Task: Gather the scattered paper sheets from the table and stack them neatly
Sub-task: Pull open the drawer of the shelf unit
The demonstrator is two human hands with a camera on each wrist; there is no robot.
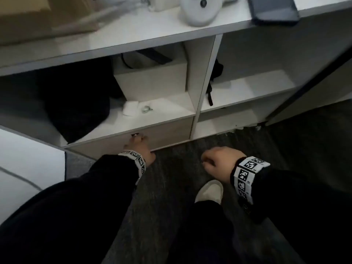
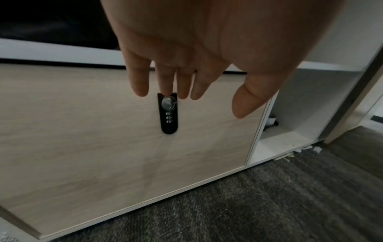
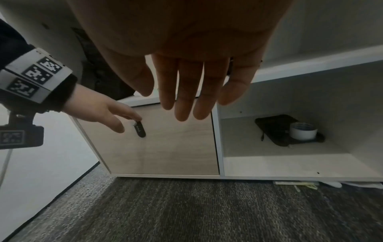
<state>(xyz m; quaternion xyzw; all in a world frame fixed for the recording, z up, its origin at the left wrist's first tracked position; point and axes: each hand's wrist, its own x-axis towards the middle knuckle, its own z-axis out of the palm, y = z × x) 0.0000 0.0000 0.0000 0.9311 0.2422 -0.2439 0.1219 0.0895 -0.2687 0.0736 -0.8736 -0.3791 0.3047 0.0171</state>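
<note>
No paper sheets show in any view. My left hand (image 1: 139, 147) reaches to a light wood cabinet door (image 2: 82, 131) low on a white shelf unit. Its fingers are straight, and one fingertip (image 2: 165, 91) touches the silver knob (image 2: 168, 103) at the top of a black combination lock (image 2: 167, 121). The right wrist view shows the same left hand (image 3: 99, 109) at the lock (image 3: 139, 131). My right hand (image 1: 219, 161) hangs relaxed over the dark carpet, right of the door, and holds nothing. Its fingers (image 3: 186, 98) are loosely straight.
The open compartment right of the door holds a tape roll (image 3: 303, 131) on a dark pouch (image 3: 275, 131). Small scraps (image 3: 296, 183) lie under the unit. Above are a black bag (image 1: 76, 101), a white box (image 1: 152, 82) and a dark tablet (image 1: 274, 8). My shoe (image 1: 209, 191) is on the carpet.
</note>
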